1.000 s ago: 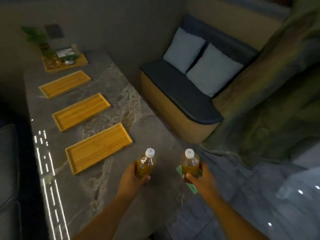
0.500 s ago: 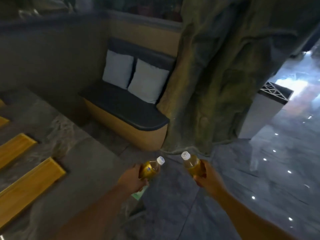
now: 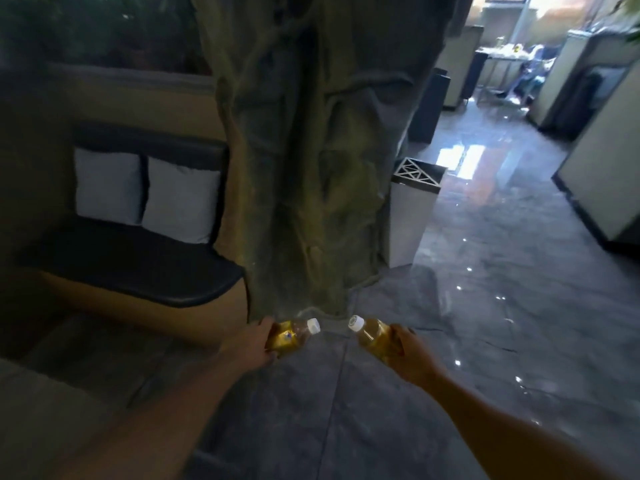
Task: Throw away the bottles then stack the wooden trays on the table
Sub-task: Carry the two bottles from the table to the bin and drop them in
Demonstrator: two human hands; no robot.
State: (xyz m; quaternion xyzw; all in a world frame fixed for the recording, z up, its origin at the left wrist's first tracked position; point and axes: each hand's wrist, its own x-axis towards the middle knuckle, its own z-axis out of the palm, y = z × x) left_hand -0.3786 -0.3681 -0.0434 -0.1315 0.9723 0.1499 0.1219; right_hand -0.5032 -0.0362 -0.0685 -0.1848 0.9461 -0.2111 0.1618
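Observation:
My left hand (image 3: 251, 346) grips a plastic bottle (image 3: 294, 334) of amber liquid with a white cap, tilted so the cap points right. In my right hand (image 3: 410, 358) is a second amber bottle (image 3: 369, 336), its white cap pointing left. The two caps are a short gap apart over the dark floor. A grey square bin (image 3: 410, 216) with a lattice top stands ahead to the right, behind the rock pillar. The wooden trays are out of view; only a corner of the grey table (image 3: 38, 410) shows at the lower left.
A large rock-like pillar (image 3: 304, 150) rises straight ahead. A dark bench (image 3: 138, 268) with two white cushions (image 3: 145, 192) sits at the left. Glossy grey floor (image 3: 485, 323) stretches to the right, with counters and furniture far back.
The view has swung right, away from the table; the wooden trays have left the frame. The bin and the bright corridor have come into view. Both hands still hold their bottles, now more tilted.

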